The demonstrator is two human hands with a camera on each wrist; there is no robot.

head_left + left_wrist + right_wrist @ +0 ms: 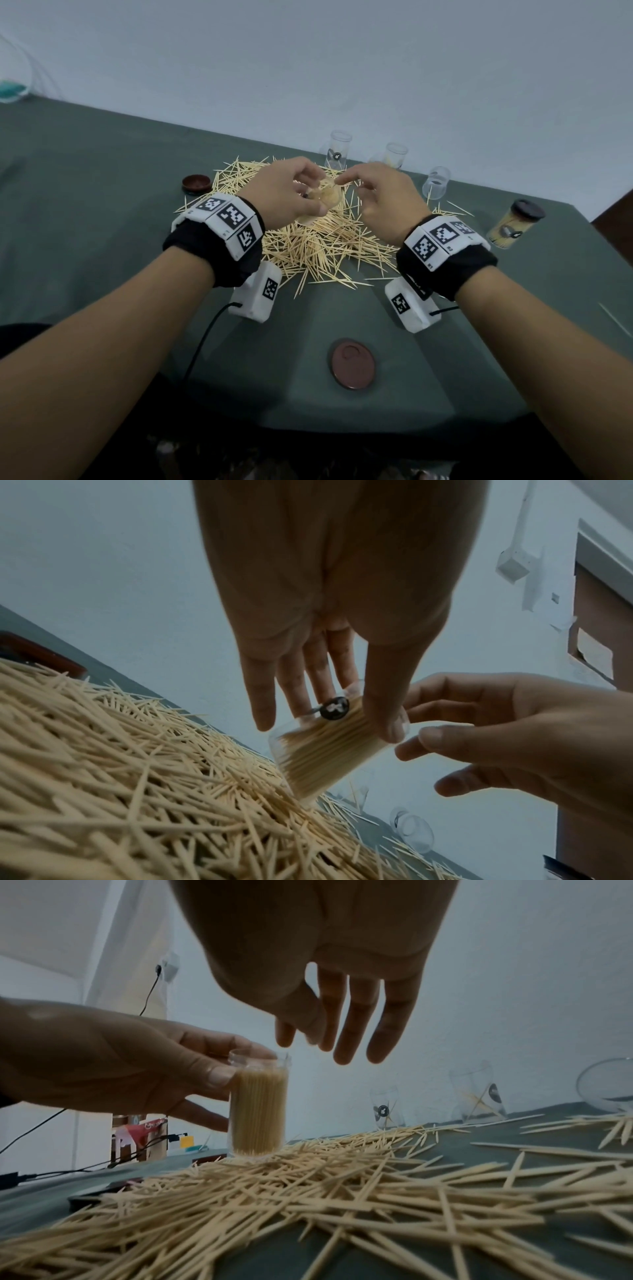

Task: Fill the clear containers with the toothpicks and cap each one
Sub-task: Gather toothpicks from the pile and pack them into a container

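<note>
My left hand grips the packed container near its rim; light, slick plastic. Right hand at three o'clock, fingers loose.

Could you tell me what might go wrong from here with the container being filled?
The full clear container stands on the loose toothpick pile, not flat cloth, so it may tip if the left hand lets go. With no cap on, it would spill. The right hand above its mouth could knock it.
</note>
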